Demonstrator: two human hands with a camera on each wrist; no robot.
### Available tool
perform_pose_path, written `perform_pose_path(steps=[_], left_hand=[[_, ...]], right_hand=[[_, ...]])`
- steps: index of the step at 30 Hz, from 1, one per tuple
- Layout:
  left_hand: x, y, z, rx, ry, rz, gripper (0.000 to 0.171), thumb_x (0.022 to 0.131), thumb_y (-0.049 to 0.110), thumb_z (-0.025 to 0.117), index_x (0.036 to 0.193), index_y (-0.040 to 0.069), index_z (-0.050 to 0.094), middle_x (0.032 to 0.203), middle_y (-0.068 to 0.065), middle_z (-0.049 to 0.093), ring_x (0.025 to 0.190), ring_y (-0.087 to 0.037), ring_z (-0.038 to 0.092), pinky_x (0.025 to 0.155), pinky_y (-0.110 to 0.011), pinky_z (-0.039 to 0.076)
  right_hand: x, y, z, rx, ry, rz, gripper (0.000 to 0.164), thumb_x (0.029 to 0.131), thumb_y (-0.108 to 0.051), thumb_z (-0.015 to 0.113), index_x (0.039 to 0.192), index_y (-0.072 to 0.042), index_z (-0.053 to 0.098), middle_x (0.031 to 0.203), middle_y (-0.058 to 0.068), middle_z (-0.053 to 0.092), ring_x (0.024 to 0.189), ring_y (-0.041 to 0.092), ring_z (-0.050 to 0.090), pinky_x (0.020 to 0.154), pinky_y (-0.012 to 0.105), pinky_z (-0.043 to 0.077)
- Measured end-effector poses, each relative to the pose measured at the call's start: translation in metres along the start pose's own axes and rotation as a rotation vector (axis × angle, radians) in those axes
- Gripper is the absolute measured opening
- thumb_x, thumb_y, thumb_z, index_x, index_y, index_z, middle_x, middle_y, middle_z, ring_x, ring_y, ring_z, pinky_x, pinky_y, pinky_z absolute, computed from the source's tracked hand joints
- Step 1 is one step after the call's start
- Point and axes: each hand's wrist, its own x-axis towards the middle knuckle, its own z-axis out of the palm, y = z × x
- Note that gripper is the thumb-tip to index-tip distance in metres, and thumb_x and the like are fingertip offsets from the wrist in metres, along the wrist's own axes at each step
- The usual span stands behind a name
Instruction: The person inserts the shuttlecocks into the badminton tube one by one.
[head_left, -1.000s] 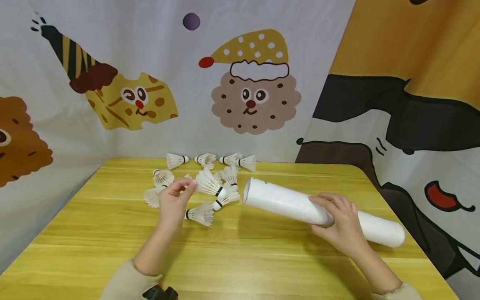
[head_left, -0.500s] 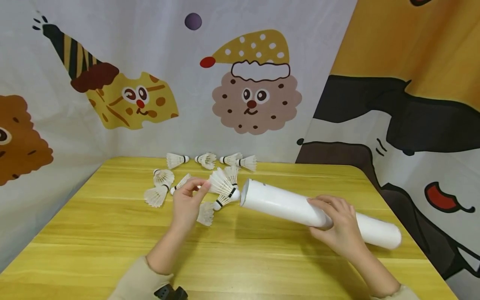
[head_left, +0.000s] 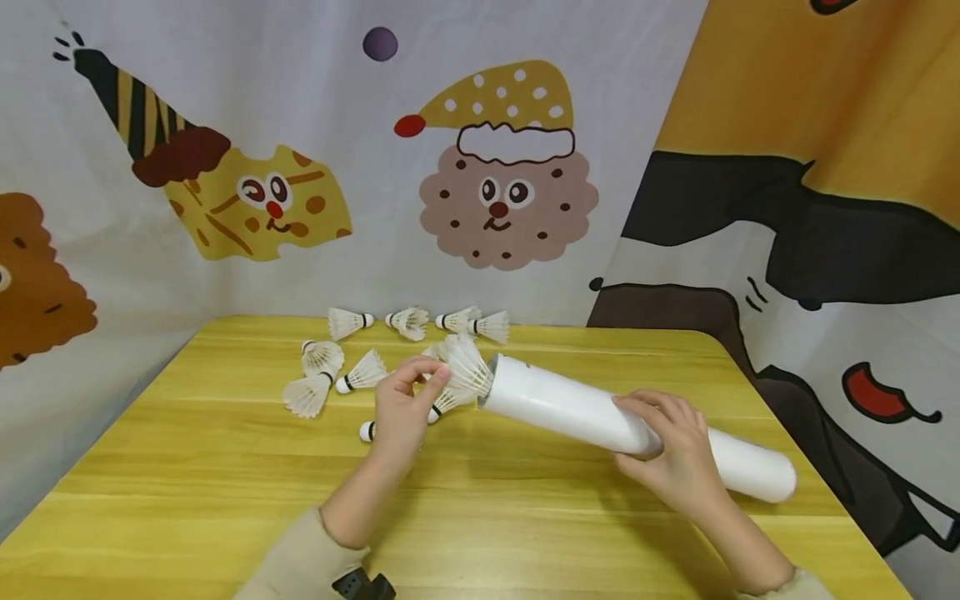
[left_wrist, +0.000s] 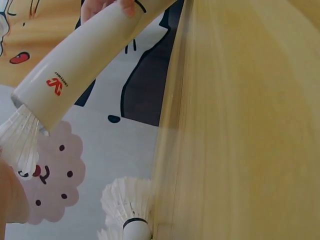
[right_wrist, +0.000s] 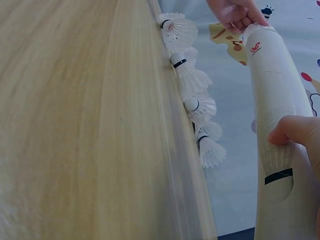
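My left hand [head_left: 405, 404] pinches a white feather shuttlecock [head_left: 467, 367] by its skirt. The cork end is hidden inside the left mouth of a long white tube [head_left: 562, 408], while the feathers stick out. Gripping the tube around its middle, my right hand [head_left: 675, 442] keeps it tilted, with the mouth raised. Red lettering marks the tube [left_wrist: 55, 85] in the left wrist view. In the right wrist view, the right thumb [right_wrist: 290, 131] presses the tube's side; below it a shuttlecock's dark band [right_wrist: 278, 176] shows within the tube.
Several loose shuttlecocks lie on the wooden table [head_left: 525, 525], some near the back edge, like one shuttlecock [head_left: 348, 322], others left of the tube, like another shuttlecock [head_left: 307, 395]. A printed cartoon curtain [head_left: 300, 75] hangs directly behind the table.
My left hand has moved right with the shuttlecock, whose cork end has gone from outside the tube into its mouth. The right hand and tube have barely shifted.
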Motion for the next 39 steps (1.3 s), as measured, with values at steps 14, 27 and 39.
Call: perform_pose_path(steps=[14, 27, 39], left_hand=[[-0.011, -0.006, 0.003, 0.02, -0.072, -0.096, 0.005, 0.085, 0.001, 0.071, 0.083, -0.003, 0.07, 0.085, -0.003, 0.067, 0.083, -0.015, 0.057, 0.074, -0.027, 0.038], [-0.018, -0.008, 0.005, -0.017, -0.146, -0.146, 0.008, 0.084, 0.0, 0.071, 0.086, -0.007, 0.07, 0.086, -0.007, 0.066, 0.081, -0.013, 0.056, 0.071, -0.024, 0.039], [-0.023, -0.008, 0.008, -0.056, -0.248, -0.241, 0.016, 0.084, 0.004, 0.072, 0.088, -0.011, 0.068, 0.087, -0.007, 0.067, 0.083, -0.012, 0.056, 0.072, -0.024, 0.037]], right_hand=[[0.0, -0.002, 0.002, -0.007, 0.008, 0.014, 0.073, 0.05, -0.009, 0.09, 0.118, -0.017, 0.066, 0.116, 0.008, 0.059, 0.106, 0.03, 0.047, 0.079, 0.043, 0.027], [-0.003, -0.004, 0.004, -0.022, 0.009, 0.001, 0.073, 0.05, -0.01, 0.09, 0.118, -0.018, 0.066, 0.116, 0.005, 0.06, 0.105, 0.027, 0.048, 0.079, 0.042, 0.027], [-0.004, -0.006, 0.005, -0.016, 0.021, -0.027, 0.055, 0.072, -0.045, 0.073, 0.12, -0.018, 0.066, 0.116, 0.005, 0.06, 0.105, 0.028, 0.049, 0.077, 0.041, 0.027]])
